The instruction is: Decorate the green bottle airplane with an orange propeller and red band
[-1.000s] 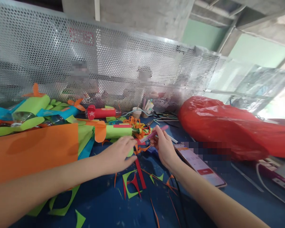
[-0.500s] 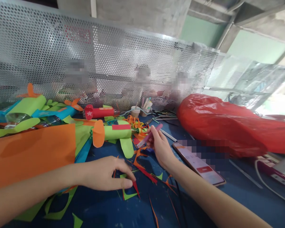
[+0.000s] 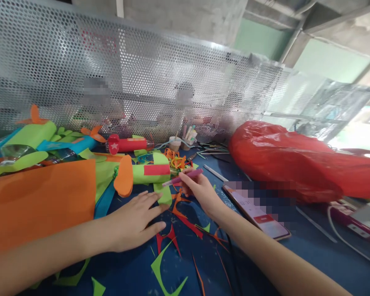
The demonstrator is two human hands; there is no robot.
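Observation:
My right hand (image 3: 199, 190) grips a purple marker (image 3: 189, 174), its pale tip pointing left at the green paper-wrapped bottle (image 3: 138, 174). That bottle lies on its side, with a red strip (image 3: 156, 169) along its body, an orange propeller (image 3: 123, 176) at its left end and green wings. My left hand (image 3: 135, 222) is spread, palm down, just below the bottle, its fingertips near the lower green wing (image 3: 163, 195). Whether those fingertips touch the wing cannot be told.
Green, red and orange paper scraps (image 3: 166, 267) litter the blue table (image 3: 265, 271). A phone (image 3: 255, 211) and red plastic bag (image 3: 283, 160) are right. Orange sheet (image 3: 43, 201) and other wrapped bottles (image 3: 33, 135) lie left. Cups (image 3: 175, 144) stand before a perforated metal screen (image 3: 160, 82).
My left hand has moved up toward the bottle and spread its fingers. The marker has tilted flatter, its tip shifting left toward the bottle. A green scrap near my left hand now lies lower.

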